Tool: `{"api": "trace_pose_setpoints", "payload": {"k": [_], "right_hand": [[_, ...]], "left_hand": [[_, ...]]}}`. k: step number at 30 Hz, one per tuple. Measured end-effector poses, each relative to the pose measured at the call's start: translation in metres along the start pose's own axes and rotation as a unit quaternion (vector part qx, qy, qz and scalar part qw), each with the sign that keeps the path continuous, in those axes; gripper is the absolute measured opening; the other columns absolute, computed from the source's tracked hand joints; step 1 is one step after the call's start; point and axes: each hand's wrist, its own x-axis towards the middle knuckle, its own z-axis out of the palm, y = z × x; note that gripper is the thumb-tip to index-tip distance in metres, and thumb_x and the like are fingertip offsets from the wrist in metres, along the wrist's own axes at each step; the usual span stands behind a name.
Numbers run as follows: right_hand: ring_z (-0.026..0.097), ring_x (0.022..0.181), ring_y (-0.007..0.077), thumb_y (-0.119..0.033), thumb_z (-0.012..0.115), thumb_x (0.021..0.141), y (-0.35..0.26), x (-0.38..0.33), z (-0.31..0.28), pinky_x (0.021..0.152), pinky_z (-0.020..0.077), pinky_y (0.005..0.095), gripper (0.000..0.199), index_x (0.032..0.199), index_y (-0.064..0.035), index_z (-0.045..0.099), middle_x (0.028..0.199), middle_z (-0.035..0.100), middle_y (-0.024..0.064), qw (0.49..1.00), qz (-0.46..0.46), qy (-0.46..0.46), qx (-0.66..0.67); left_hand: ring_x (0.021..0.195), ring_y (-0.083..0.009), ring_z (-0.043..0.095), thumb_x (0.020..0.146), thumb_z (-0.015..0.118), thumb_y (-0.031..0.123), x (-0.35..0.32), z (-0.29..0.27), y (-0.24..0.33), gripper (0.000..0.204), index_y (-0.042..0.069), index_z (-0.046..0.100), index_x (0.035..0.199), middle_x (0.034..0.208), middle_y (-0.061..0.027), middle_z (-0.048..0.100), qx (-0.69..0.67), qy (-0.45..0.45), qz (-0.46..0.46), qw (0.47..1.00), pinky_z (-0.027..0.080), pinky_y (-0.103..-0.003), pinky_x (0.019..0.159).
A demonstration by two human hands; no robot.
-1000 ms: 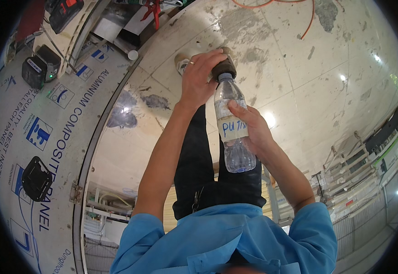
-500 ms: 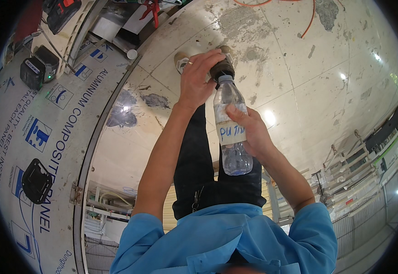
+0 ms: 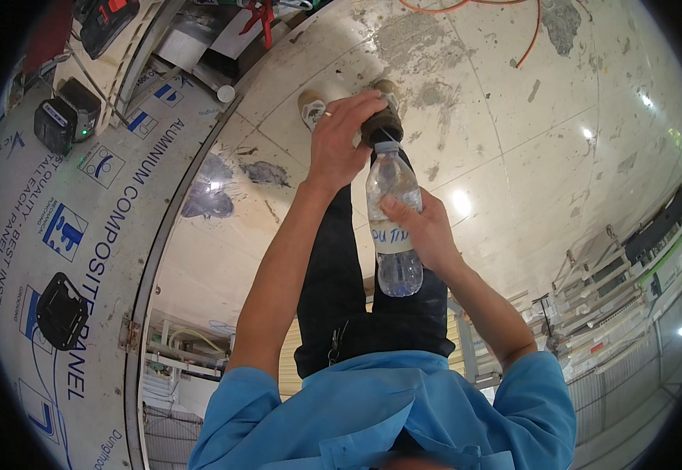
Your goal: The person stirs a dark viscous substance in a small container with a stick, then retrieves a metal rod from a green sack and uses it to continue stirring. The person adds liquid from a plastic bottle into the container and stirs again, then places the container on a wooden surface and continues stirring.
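Nearest the camera was the person's own blue shirt (image 3: 388, 415), filling the lower edge of the view, with dark trousers (image 3: 356, 305) running up from it toward the feet. Both bare forearms rose from the shirt sleeves toward the middle of the picture.

The right hand (image 3: 423, 231) was wrapped around the middle of a clear plastic water bottle (image 3: 392, 227), its grip closed on the band of white tape that bore handwriting, thumb across the front. The bottle stood roughly upright in front of the trousers, held in the air above the floor, with its neck pointing away from the camera and water visible in its lower part.

Just beyond, the left hand (image 3: 341, 137), a ring on one finger, was curled over the top of the bottle. Its grip was closed around the bottle's neck and cap, which the fingers mostly hid.

Past the hands, the toe of a brown shoe (image 3: 384, 121) showed right behind the bottle's top, and a second, paler shoe (image 3: 309, 106) lay beside the left hand. They stood on a glossy pale tiled floor (image 3: 513, 157) marked with grey patches.

To the left lay a large white aluminium composite panel (image 3: 82, 235) with blue printing, carrying a black battery charger (image 3: 63, 121) and a flat black pad (image 3: 63, 309). An orange cable (image 3: 529, 31) curled across the floor at the far edge.
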Motion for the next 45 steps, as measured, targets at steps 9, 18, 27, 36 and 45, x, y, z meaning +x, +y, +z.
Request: {"api": "trace_pose_setpoints", "payload": {"k": [9, 18, 27, 36, 45], "right_hand": [[0.070, 0.086, 0.0088, -0.031, 0.077, 0.105, 0.005, 0.003, 0.001, 0.075, 0.0587, 0.0281, 0.037, 0.124, -0.0003, 0.069, 0.101, 0.076, 0.0040, 0.998, -0.034, 0.014, -0.042], [0.071, 0.089, 0.0095, -0.028, 0.076, 0.105, 0.010, 0.004, 0.002, 0.078, 0.0591, 0.0290, 0.038, 0.128, 0.0005, 0.067, 0.105, 0.076, 0.0049, 0.997, -0.049, 0.011, -0.053], [0.074, 0.098, 0.0142, -0.025, 0.076, 0.104, 0.017, -0.010, -0.001, 0.087, 0.0616, 0.0325, 0.040, 0.133, 0.0008, 0.065, 0.113, 0.076, 0.0081, 0.999, -0.014, -0.012, -0.032], [0.075, 0.091, 0.0139, -0.034, 0.075, 0.104, 0.018, -0.012, -0.004, 0.082, 0.0628, 0.0321, 0.041, 0.127, -0.0015, 0.065, 0.106, 0.075, 0.0070, 0.995, 0.061, -0.035, 0.066], [0.077, 0.086, 0.0149, -0.035, 0.074, 0.105, 0.014, -0.011, 0.001, 0.076, 0.0638, 0.0321, 0.038, 0.124, -0.0041, 0.065, 0.103, 0.076, 0.0067, 0.982, 0.091, -0.037, 0.161]], "left_hand": [[0.121, -0.0319, 0.068, 0.061, 0.079, -0.013, -0.002, -0.003, 0.001, 0.076, 0.016, 0.069, 0.131, 0.139, -0.0049, 0.072, 0.005, -0.009, -0.001, 1.000, 0.055, -0.042, 0.101], [0.121, -0.0317, 0.068, 0.062, 0.079, -0.012, -0.007, -0.008, 0.001, 0.076, 0.015, 0.069, 0.132, 0.140, -0.0043, 0.072, -0.005, -0.002, 0.008, 1.000, 0.055, -0.042, 0.101], [0.116, -0.0317, 0.069, 0.064, 0.079, -0.011, -0.016, -0.013, 0.000, 0.073, 0.017, 0.070, 0.130, 0.137, -0.0033, 0.073, -0.006, -0.004, -0.012, 1.000, 0.057, -0.041, 0.099], [0.114, -0.0309, 0.070, 0.065, 0.078, -0.009, -0.021, -0.009, 0.002, 0.069, 0.018, 0.072, 0.129, 0.133, -0.0016, 0.074, -0.011, 0.024, -0.002, 1.000, 0.057, -0.041, 0.099], [0.112, -0.0295, 0.070, 0.067, 0.077, -0.006, -0.026, -0.007, 0.002, 0.067, 0.018, 0.072, 0.129, 0.133, -0.0009, 0.074, -0.019, 0.019, -0.004, 1.000, 0.058, -0.041, 0.096]]}}
